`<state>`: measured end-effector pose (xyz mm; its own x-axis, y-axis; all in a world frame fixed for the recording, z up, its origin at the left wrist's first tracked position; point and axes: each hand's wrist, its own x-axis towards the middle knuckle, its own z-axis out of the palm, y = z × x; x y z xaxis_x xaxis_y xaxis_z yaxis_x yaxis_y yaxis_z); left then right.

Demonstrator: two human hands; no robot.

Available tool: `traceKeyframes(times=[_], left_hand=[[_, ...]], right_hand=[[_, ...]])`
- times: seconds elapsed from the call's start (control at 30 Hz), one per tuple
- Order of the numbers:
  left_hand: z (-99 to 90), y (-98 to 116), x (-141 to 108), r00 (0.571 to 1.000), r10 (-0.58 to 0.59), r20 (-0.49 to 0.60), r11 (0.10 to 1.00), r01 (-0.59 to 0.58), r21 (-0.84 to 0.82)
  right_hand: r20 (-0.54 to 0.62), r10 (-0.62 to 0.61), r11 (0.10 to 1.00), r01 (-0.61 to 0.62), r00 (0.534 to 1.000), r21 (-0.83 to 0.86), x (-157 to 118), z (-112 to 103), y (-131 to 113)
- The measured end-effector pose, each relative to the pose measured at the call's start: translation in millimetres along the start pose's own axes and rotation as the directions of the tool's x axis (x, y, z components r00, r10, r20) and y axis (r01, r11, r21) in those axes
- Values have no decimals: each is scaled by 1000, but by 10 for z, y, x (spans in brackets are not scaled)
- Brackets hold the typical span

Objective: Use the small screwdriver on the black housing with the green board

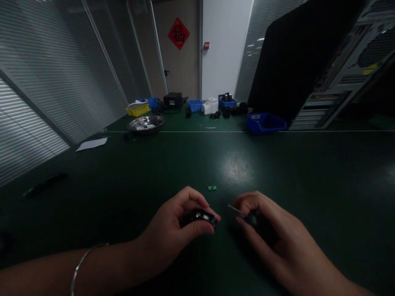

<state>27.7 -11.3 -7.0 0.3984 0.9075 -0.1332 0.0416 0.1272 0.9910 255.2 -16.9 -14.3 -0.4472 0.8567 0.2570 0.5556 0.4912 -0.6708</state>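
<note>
My left hand [175,222] is closed around a small black casing [203,217] with shiny bits along its exposed side. Its thumb lies in front and the fingers behind; the rest of the casing is hidden in the palm. My right hand [274,230] pinches a thin-shafted tool [237,209] with a dark handle, its pale tip pointing left toward the casing. Between tip and casing there is a gap. Just beyond both hands, a small green circuit board [212,188] lies flat on the dark green table [173,164].
A metal bowl [146,124], blue bin [266,123], yellow basket [138,109] and white device [210,105] stand toward the back. At the left lie a paper sheet [91,144] and a dark elongated object [46,184]. A large black computer case [293,61] rises at the right.
</note>
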Motion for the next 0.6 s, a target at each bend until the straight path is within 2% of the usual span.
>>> traceKeyframes(times=[0.17,0.3,0.47,0.6], left_hand=[[5,-27,6,999,50,12,998,-51,45],[0,-10,20,997,76,-27,995,-74,60],[8,56,8,998,55,-26,996,-53,70],[20,93,-9,1000,22,-18,1000,-22,-12]], right_hand=[[66,84,992,-77,994,-104,63,-11,0],[118,99,975,-72,988,-211,156,-79,-44],[170,101,932,-33,980,-361,420,-197,-88],[161,142,862,-42,977,-505,653,-173,-159]])
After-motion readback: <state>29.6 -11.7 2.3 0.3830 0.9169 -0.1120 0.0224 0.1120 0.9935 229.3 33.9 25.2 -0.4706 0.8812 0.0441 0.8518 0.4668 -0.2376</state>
